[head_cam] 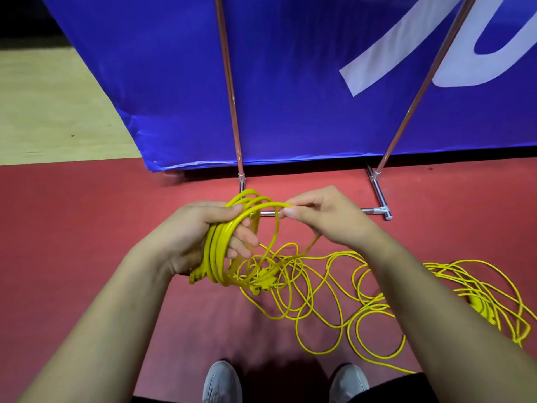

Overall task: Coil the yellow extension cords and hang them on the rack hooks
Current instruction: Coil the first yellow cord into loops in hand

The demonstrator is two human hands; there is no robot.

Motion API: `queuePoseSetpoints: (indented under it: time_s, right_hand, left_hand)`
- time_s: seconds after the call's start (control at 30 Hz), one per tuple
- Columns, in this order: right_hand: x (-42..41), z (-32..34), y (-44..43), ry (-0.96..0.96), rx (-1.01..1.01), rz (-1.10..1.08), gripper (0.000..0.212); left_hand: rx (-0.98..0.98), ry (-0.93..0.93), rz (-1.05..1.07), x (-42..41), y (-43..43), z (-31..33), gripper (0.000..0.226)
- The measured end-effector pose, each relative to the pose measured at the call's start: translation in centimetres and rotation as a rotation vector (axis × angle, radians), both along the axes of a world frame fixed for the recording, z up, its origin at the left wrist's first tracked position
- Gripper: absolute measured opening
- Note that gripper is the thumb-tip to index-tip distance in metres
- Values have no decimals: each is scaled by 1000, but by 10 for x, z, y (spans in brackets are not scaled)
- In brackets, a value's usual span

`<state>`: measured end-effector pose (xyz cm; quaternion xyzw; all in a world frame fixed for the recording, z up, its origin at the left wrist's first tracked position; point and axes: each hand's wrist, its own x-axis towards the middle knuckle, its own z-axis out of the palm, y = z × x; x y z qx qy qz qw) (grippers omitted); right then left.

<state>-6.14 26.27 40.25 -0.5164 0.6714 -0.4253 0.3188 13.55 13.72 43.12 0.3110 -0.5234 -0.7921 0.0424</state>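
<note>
My left hand [200, 228] grips a bundle of several loops of yellow extension cord [218, 251], the coil hanging below my palm. My right hand [322, 216] pinches the same cord between thumb and forefinger just right of the coil, forming a fresh loop. The loose rest of the cord [334, 286] lies tangled on the red floor, trailing to the right, with a yellow plug [266, 279] among the loops. The metal rack [232, 112] stands in front of me; its hooks are out of view.
A blue banner [290, 82] hangs behind the rack's two slanted poles. The rack's base bar [377, 210] lies on the red floor [72, 228] just beyond my hands. Pale wood flooring [43, 112] shows at the far left. My two grey shoes [222, 382] are at the bottom.
</note>
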Motion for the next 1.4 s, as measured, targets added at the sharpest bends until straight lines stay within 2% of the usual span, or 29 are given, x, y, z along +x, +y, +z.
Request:
queuePoseSetpoints:
  time_s: [0.07,0.17,0.27,0.37,0.53,0.6,0.67,0.77,0.97,1.1,1.17,1.27,1.33,1.4]
  right_hand:
    - [13,7,-4,127,-19,49,13]
    - [21,11,-5,174,-47,38,14]
    - [17,2,-4,35,-49,-14,21]
    - [8,-27,-1,21,33,15,33]
    - [-5,-77,14,-55,272,79,23]
    - [-4,-88,19,-120,287,-12,21]
    - [-5,-85,14,-221,214,-194,21]
    - [-10,-47,-6,-360,78,-422,24]
    - [-24,112,-30,-349,-290,-456,21]
    - [-18,194,-26,-363,-504,-357,22]
    - [-15,190,-22,-290,-432,-353,24]
    - [-16,148,-8,-73,-84,-404,26]
    - [-18,127,7,-72,17,-432,21]
    - [-16,115,19,-167,-2,-415,10]
  left_hand:
    - [19,28,-30,0,3,0,25]
    - [62,98,-109,0,7,-1,27]
    - [72,190,-106,-1,5,2,22]
    - [126,288,-20,-5,5,8,22]
    - [173,407,104,0,-2,25,24]
    - [161,410,143,3,-6,31,25]
    - [106,394,184,2,-7,35,25]
    - [27,402,236,-3,-8,47,25]
    - [-115,444,296,-7,-10,114,26]
    - [-194,450,283,-5,-6,149,26]
    - [-188,436,277,-5,-1,156,26]
    - [-121,381,282,-2,8,152,26]
    - [-86,355,265,2,12,143,26]
    - [-59,351,222,8,14,134,26]
